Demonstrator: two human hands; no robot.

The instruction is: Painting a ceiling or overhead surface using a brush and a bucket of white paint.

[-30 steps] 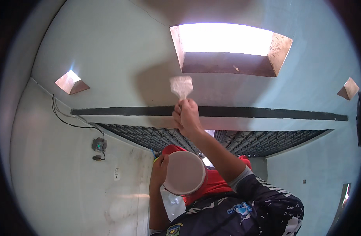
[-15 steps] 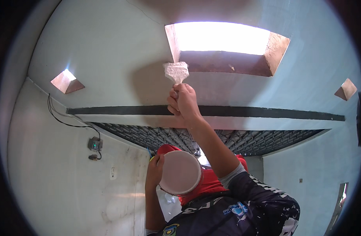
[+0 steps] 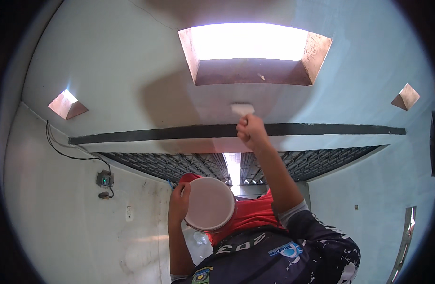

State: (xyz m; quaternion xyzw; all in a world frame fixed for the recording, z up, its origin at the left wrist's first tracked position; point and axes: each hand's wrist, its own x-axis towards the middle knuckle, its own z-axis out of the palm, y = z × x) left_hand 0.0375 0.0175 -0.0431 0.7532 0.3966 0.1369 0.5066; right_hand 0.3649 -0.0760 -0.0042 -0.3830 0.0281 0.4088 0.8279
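Note:
My right hand [image 3: 253, 132] is closed around the handle of a wide, flat paintbrush [image 3: 242, 109], its head pale and coated. The arm is stretched up, and the brush is at the pale wall [image 3: 274, 105], a little below a bright rectangular opening [image 3: 255, 72]. Whether the bristles touch the wall is hard to tell. Low in front of my body, my left hand [image 3: 179, 201] grips the left rim of a round bucket [image 3: 233, 208]. Inside it, a pale, pinkish-white surface shows. Some fingers of this hand are hidden.
A dark band [image 3: 179, 131] runs across below the brush, above a dark metal lattice gate [image 3: 146, 162]. Small openings sit at the left [image 3: 68, 105] and right [image 3: 407, 97]. On the left wall hang a cable [image 3: 78, 156], a small box [image 3: 105, 179] and a switch plate [image 3: 129, 213].
My right hand has moved the brush down and to the right, from the opening's lower left corner to below the opening. My left hand keeps its grip on the bucket. The view has shifted slightly.

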